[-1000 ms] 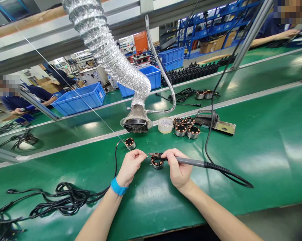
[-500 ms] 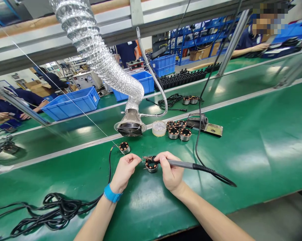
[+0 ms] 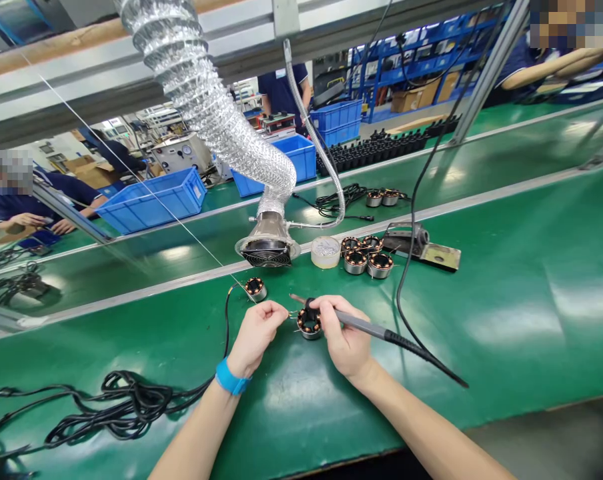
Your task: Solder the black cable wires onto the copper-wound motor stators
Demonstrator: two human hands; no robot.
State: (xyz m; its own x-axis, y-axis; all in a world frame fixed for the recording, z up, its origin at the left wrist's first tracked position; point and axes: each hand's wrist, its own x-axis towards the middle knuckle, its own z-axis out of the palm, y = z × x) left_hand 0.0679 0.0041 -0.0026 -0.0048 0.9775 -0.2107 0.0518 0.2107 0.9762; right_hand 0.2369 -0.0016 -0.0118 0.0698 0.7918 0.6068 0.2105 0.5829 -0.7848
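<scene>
The wire-wound stator [image 3: 309, 333] stood on the green table [image 3: 506, 300] between the two hands, its open ring facing upward; the right hand [image 3: 346, 337] was the nearer, its fingers overlapping the stator's right side in view, though contact could not be confirmed; that hand's grip was closed round the soldering iron [image 3: 362, 323], thumb and fingers near its front end; the iron's long axis ran from the tip, at far left, to the cable end, at near right, the shaft crossing above the stator's far edge in view; the left hand [image 3: 255, 333] lay to the left of the stator, thumb and forefinger pressed together on fine wire ends [image 3: 291, 315], which spanned the narrow gap toward the stator; the governing relation was that of tip to wire ends: the tip appeared apart from them, on their far side, relative height not determinable; a thin pale wire [image 3: 181, 224], apparently solder, descended from upper left to the left hand, whether into the same pinch could not be told; a second stator [image 3: 255, 291] stood just beyond that hand.
</scene>
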